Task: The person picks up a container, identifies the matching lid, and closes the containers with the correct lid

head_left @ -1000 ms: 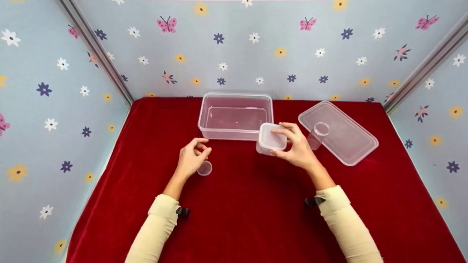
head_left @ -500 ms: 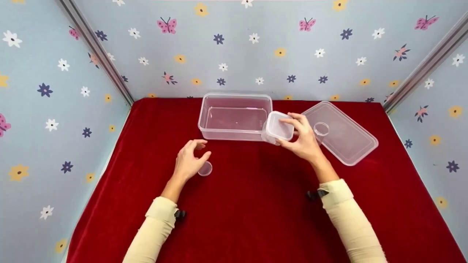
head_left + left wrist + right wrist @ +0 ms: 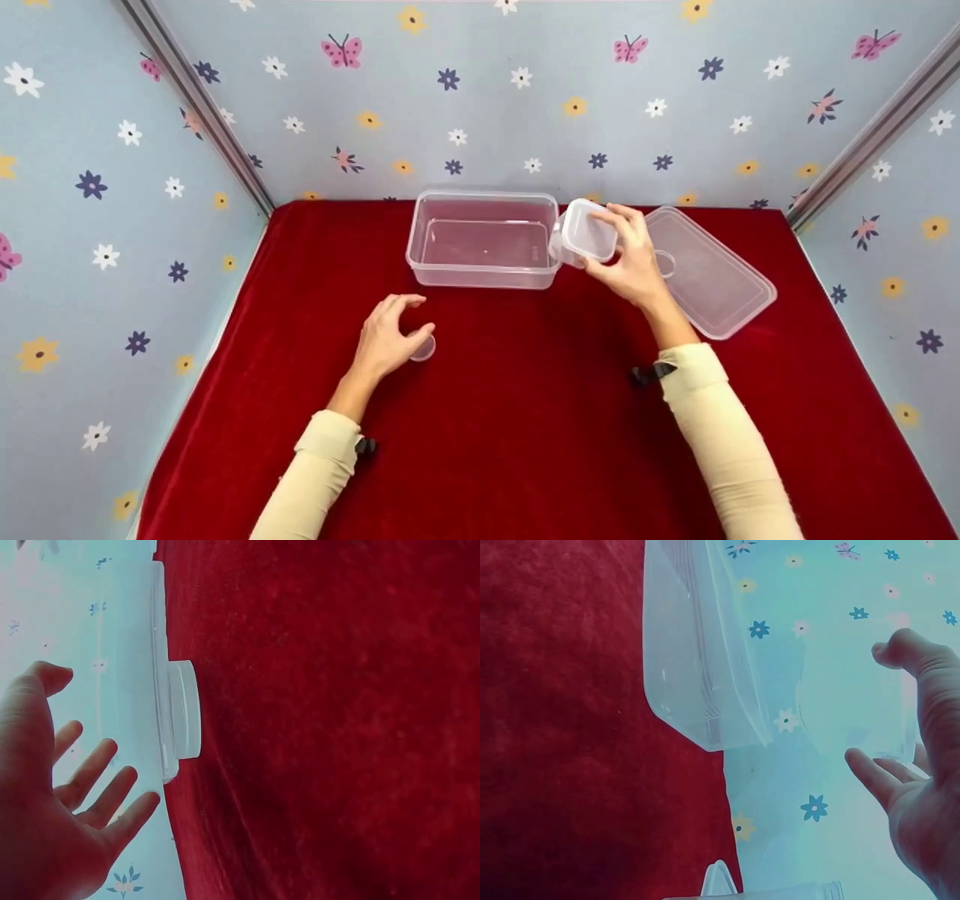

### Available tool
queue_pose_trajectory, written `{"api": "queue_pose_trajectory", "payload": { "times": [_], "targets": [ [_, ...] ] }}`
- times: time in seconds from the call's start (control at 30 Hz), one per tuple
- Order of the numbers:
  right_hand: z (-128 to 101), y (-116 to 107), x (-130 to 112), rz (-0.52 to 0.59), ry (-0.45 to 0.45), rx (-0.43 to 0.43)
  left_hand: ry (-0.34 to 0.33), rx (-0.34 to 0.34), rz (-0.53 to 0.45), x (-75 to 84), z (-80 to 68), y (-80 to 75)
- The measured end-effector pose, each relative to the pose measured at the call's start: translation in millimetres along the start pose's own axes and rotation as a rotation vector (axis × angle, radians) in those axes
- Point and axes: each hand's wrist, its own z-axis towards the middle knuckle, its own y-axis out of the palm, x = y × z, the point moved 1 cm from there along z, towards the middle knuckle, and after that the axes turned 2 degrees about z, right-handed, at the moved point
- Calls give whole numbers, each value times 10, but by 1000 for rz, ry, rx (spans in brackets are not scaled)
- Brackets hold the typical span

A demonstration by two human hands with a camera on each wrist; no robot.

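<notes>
A person's right hand holds a small lidded container, tilted and raised off the red-covered tabletop, beside the right end of a clear open box. That grip is curled around the container, thumb and fingers on opposite sides. The left hand is empty, its grip wide, thumb well apart from the fingers, beside a small round cap.

Only the head view shows the box's open top and the full length of a flat rectangular lid at right. The left wrist view shows all the fingers spread, and the box side-on at table level. The right wrist view shows a gap between box and container, which overlap from above.

The right hand covers most of a clear jar, leaving its round rim visible; the right wrist view cuts it off along its lower edge. There, glare washes the container into the flowered wall, and its contents cannot be made out. The left thumb hides part of the cap in the head view.
</notes>
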Motion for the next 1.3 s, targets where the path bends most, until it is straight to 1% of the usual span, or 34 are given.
{"api": "queue_pose_trajectory", "payload": {
  "times": [0.17,0.27,0.47,0.67,0.9,1.07,1.3],
  "targets": [
    [79,-4,14,-38,27,8,25,-15,-29,-19,-19,8],
    [128,-15,35,-71,29,15,23,-30,-16,-36,-32,4],
    [253,-33,65,-107,16,19,-11,-73,39,-67,-65,-15],
    [352,-43,82,-109,30,15,-35,-116,53,-79,-91,-17],
    [491,-46,128,-100,46,33,-51,-125,61,-105,-106,-14],
    [578,-54,164,-119,84,32,-56,-122,59,-109,-113,-10],
    [666,-64,240,-153,156,4,-58,-129,63,-118,-125,10]
  ]
}}
